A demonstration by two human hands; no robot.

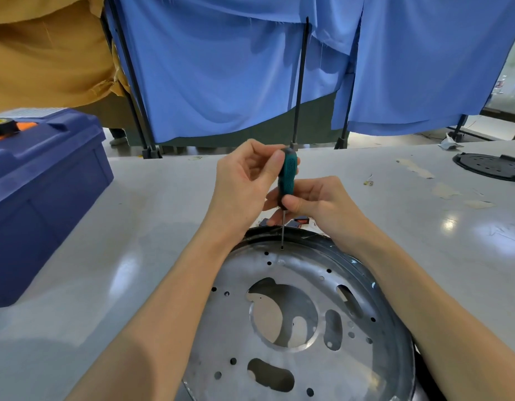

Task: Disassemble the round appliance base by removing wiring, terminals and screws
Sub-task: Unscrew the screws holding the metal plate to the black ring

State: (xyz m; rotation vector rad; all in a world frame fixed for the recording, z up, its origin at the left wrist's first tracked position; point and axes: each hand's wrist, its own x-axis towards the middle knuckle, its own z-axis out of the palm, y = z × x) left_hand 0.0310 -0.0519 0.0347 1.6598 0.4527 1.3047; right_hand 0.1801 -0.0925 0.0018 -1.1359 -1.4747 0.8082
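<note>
The round appliance base (302, 285), a silver metal plate with several holes and cut-outs inside a dark rim, lies on the table in front of me. A screwdriver (287, 176) with a green and black handle stands upright, its thin tip in a hole (282, 248) at the plate's far edge. My left hand (244, 183) pinches the top of the handle between thumb and fingers. My right hand (311, 202) grips the lower part of the handle. Any screw under the tip is too small to make out.
A blue toolbox (42, 195) stands at the left with a roll of black tape (3, 125) on its lid. A black round cover (490, 166) lies at the far right. Small red and dark parts (301, 219) sit just beyond the base. Blue curtains (221, 68) hang behind the table.
</note>
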